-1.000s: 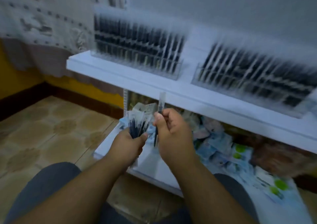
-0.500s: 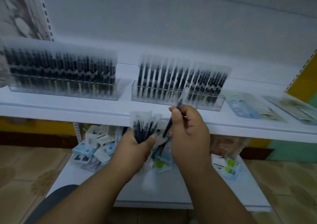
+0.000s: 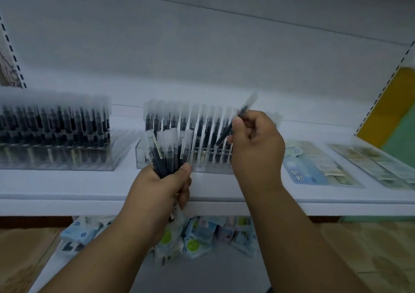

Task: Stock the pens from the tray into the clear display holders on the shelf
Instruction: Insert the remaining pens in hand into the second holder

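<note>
My right hand point(image 3: 258, 144) pinches a single pen point(image 3: 238, 118) between thumb and curled fingers; it slants up to the right, its frosted cap above my knuckles and its dark barrel crossing in front of the middle holder point(image 3: 202, 158). My left hand point(image 3: 164, 187) grips a bundle of pens point(image 3: 167, 151) upright in a closed fist, caps fanned out on top, held just in front of that same holder's left end.

The middle holder is clear plastic and stands on the white shelf point(image 3: 67, 185), packed with rows of upright pens with dark barrels and frosted caps. To its left, a little apart, stands a second clear holder point(image 3: 56, 149), also full of the same pens — blurred, so I cannot count rows. To the right of my right hand, flat printed packets point(image 3: 310, 164) lie on the shelf in pale blue and cream, and a further strip of packets point(image 3: 377, 164) lies beyond them toward the right edge.

Behind the shelf rises a plain white back panel point(image 3: 202, 46), with slotted uprights at both sides. Past the right upright the wall point(image 3: 395, 113) shows yellow and green. Below the shelf's front lip, a lower white shelf point(image 3: 202, 274) carries a heap of small blue-and-white packages point(image 3: 197, 236) with green dots. Patterned tan floor point(image 3: 370, 259) shows on either side of it.
</note>
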`<control>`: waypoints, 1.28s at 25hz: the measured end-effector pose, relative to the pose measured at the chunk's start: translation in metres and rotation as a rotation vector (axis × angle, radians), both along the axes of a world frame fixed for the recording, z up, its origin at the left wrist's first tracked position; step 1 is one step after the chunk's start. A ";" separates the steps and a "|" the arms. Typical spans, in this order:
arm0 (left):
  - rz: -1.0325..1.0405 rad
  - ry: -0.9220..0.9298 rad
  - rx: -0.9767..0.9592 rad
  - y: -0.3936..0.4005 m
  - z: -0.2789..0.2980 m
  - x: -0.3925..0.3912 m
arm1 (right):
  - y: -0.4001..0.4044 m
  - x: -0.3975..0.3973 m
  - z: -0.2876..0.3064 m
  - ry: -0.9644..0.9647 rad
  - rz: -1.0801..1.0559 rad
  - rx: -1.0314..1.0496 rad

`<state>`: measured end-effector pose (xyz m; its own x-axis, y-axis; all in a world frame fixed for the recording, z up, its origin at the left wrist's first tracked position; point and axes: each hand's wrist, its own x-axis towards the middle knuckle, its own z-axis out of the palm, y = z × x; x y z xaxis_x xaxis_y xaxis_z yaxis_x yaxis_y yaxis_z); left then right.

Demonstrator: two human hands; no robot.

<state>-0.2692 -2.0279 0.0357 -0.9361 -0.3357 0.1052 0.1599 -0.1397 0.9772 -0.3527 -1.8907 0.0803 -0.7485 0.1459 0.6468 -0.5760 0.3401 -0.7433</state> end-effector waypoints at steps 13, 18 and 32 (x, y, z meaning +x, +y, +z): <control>0.012 0.010 0.057 -0.006 0.018 -0.004 | -0.039 -0.027 -0.004 -0.070 0.052 0.365; 0.007 0.006 0.117 -0.014 0.022 -0.001 | -0.052 -0.026 -0.004 -0.266 -0.043 0.615; -0.090 -0.085 0.233 -0.012 0.028 -0.007 | -0.026 0.011 0.028 -0.385 0.266 -0.046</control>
<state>-0.2765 -2.0397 0.0633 -0.9656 -0.2561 -0.0453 0.0553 -0.3724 0.9264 -0.3419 -1.9164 0.1088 -0.9479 -0.0614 0.3125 -0.3185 0.1802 -0.9307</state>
